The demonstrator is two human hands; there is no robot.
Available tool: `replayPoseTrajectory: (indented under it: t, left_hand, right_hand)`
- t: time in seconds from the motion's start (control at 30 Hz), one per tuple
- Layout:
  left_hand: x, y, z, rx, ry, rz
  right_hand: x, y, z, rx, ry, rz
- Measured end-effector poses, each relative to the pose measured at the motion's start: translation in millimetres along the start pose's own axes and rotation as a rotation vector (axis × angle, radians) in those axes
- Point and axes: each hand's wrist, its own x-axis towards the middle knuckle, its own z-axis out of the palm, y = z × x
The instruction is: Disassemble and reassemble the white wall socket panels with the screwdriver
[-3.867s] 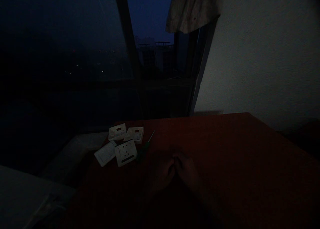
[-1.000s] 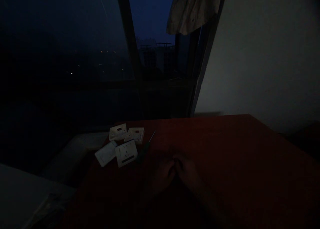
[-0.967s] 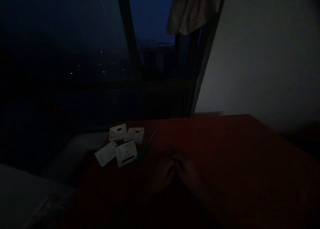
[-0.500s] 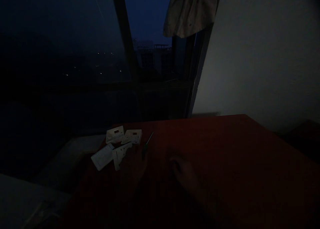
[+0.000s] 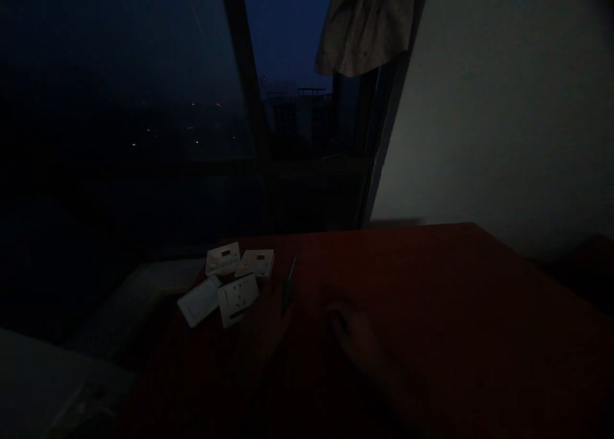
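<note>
The scene is very dark. My left hand [image 5: 263,320] is on the red table, with a green-handled screwdriver [image 5: 287,290] between its thumb and fingers, the shaft pointing away from me. Just left of that hand lies a white socket faceplate [image 5: 236,300] with slots in it. My right hand [image 5: 355,335] rests on the table farther right, its fingers curled in; whatever they may hold is hidden in shadow.
Two white open mounting boxes [image 5: 223,258] stand at the table's far left, behind the faceplate. A blank white plate [image 5: 199,301] lies near the left edge. The red table [image 5: 422,285] runs to a pale wall [image 5: 503,119] and a dark window [image 5: 144,106].
My left hand has shifted slightly right, uncovering more of the socket faceplate. The screwdriver has turned to point more straight ahead. My right hand has barely moved.
</note>
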Motion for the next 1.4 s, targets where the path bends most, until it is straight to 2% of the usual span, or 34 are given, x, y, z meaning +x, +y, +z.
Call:
replayPoseTrajectory:
  t: [0.2, 0.33, 0.43, 0.5, 0.6, 0.7, 0.87, 0.97, 1.03, 1.1, 1.2, 1.3, 1.4]
  left_hand:
    - [1, 5, -3.2, -0.043, -0.033, -0.025]
    - [1, 10, 0.2, -0.234, -0.051, -0.024]
    - [-4, 25, 8.3, -0.46, -0.037, -0.004]
    - [-10, 38, 14.3, -0.634, -0.035, 0.036]
    - [-19, 54, 21.5, -0.77, -0.09, 0.095]
    - [-27, 60, 24.7, -0.818, -0.124, 0.166]
    - [-29, 56, 17.9, -0.786, -0.149, 0.32]
    - [-19, 47, 5.0, -0.665, -0.172, 0.384]
    - [-5, 32, -6.1, -0.525, -0.136, 0.388]
    - [14, 11, -17.4, -0.37, -0.006, 0.368]
    - [43, -28, -30.7, -0.128, 0.107, 0.335]
    - [67, -59, -36.3, 0.026, 0.06, 0.267]
    - [80, -72, -36.6, 0.146, -0.016, 0.228]
  right_hand:
    - [0, 1, 1, -0.014, 0.001, -0.001]
    - [0, -2, 0, -0.017, 0.005, -0.006]
    - [0, -4, 0, 0.009, 0.019, -0.015]
    - [0, -4, 0, 0.056, 0.031, -0.027]
    - [0, -3, -1, 0.149, 0.046, 0.025]
    - [0, 0, -1, 0.256, 0.069, 0.121]
    - [2, 5, 1, 0.368, 0.094, 0.169]
    - [2, 8, 2, 0.446, 0.14, 0.226]
    - [2, 11, 3, 0.492, 0.183, 0.279]
    - [2, 12, 3, 0.537, 0.215, 0.333]
    - [2, 9, 3, 0.617, 0.199, 0.394]
    - [3, 2, 3, 0.697, 0.142, 0.417]
    - [4, -4, 1, 0.748, 0.116, 0.417]
